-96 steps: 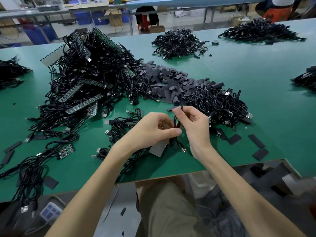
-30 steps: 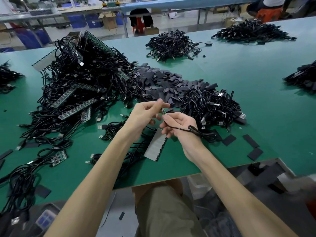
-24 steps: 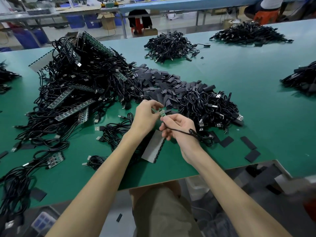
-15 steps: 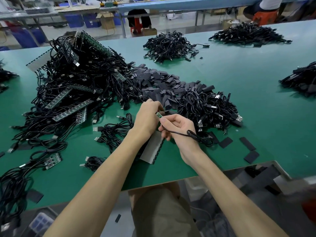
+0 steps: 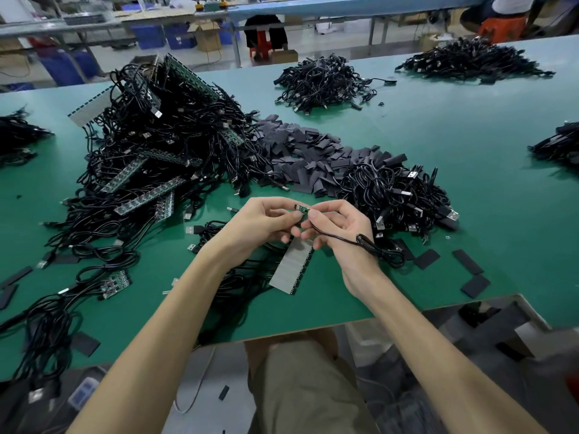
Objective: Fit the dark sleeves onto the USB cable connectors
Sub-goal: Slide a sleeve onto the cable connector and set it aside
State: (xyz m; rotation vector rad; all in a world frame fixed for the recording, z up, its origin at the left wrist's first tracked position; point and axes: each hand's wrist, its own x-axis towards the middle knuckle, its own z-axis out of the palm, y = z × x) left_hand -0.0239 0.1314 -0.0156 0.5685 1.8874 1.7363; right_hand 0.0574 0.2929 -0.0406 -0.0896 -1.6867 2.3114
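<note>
lots of cables wait in a heap toward the table's left edge, the dark sleeves lie piled in its middle, and near the front edge the left hand and right hand both pinch one green connector, bare i think.

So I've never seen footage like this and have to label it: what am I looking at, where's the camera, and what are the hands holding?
There is no machine here. A person works with bare hands, and the one picture comes from a camera worn on their head, looking forward and down. The green table carries heaps of black USB cables, some with strips of circuit boards, and a heap of flat dark sleeves in the middle. The left hand and right hand together pinch a small green board at the end of a black cable, which trails across the right hand. No sleeve shows on it.
</note>
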